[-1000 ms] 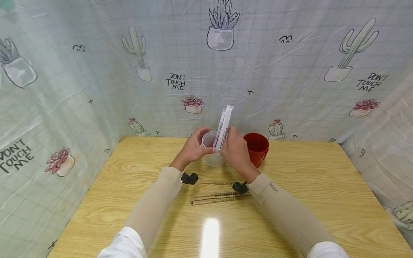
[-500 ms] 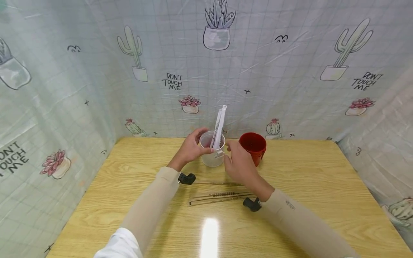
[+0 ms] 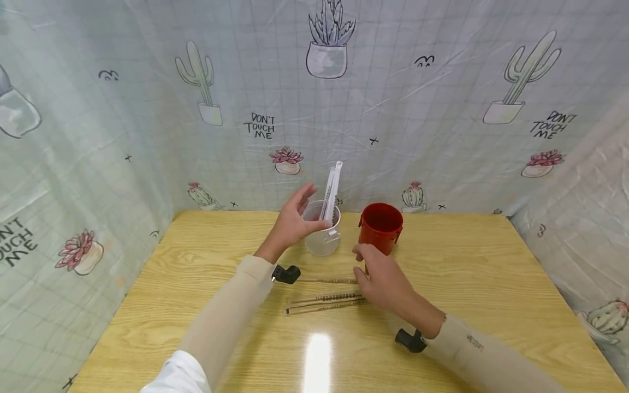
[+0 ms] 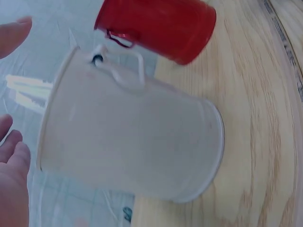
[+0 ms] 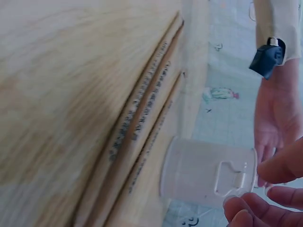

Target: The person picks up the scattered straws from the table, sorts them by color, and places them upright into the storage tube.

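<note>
A small white translucent bucket (image 3: 321,244) stands upright at the back of the table, its wire handle hanging on the right. Inside it lean white paper-wrapped sticks (image 3: 332,191) with dark print. My left hand (image 3: 294,222) spreads at its left rim, thumb and fingers apart; the left wrist view shows a gap between them and the bucket wall (image 4: 128,132). A red bucket (image 3: 379,240) stands just to the right. In front of it hangs my right hand (image 3: 385,281), fingers loosely bent and holding nothing. Long brown paper-wrapped sticks (image 3: 321,299) lie nearer me, their right ends hidden by that hand.
The wooden table (image 3: 206,256) ends at a cactus-print curtain (image 3: 383,109) close behind both buckets. A black wrist camera sits on each arm, the left one (image 3: 287,274) near the brown sticks and the right one (image 3: 410,340) over the table.
My right hand has let go of the white sticks, leaving them in the white bucket, and moved right and toward me. The left hand has loosened from the white bucket's rim.
</note>
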The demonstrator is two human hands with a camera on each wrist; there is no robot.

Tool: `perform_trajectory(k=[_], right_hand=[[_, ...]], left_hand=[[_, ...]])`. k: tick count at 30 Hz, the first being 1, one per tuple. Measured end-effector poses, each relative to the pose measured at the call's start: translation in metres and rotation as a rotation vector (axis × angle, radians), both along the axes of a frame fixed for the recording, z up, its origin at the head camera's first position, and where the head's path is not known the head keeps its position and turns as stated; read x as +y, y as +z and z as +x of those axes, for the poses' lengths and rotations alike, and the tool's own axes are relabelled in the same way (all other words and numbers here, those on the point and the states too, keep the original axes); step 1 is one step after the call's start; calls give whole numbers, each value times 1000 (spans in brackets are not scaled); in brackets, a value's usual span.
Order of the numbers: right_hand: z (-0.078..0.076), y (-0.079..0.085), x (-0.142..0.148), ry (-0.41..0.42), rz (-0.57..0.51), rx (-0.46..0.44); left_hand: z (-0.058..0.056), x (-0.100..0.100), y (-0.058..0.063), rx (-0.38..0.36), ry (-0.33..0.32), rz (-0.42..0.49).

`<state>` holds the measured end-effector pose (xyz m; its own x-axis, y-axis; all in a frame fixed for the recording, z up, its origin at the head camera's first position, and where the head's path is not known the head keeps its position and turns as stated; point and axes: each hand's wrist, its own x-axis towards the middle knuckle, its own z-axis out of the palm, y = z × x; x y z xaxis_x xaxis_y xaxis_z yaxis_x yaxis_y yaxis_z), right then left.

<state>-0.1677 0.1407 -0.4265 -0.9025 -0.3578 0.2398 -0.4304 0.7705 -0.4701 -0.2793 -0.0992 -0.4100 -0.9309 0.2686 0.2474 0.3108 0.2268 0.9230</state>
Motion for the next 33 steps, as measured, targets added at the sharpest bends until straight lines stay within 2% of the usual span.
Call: perform_trajectory(k=[5,9,14,20,27,30,33], right_hand=[[3,-6,9,9,24,-39],[5,-10,15,14,64,-54],[6,-16,20,76,106,-36],[-1,-25,26,119,121,15],[-13,-32,35,140,97,-25],[-18,-36,37,147,84,-21],[-24,-41,38,168,75,-20]], left_hand=[[3,10,4,31,-14,43],[5,19,5,31,-49,91],[7,34,5,37,-74,116],[12,59,6,47,-110,77],[14,89,2,56,-145,16],[12,100,0,59,-147,-22],[11,108,-2,74,-114,-79]])
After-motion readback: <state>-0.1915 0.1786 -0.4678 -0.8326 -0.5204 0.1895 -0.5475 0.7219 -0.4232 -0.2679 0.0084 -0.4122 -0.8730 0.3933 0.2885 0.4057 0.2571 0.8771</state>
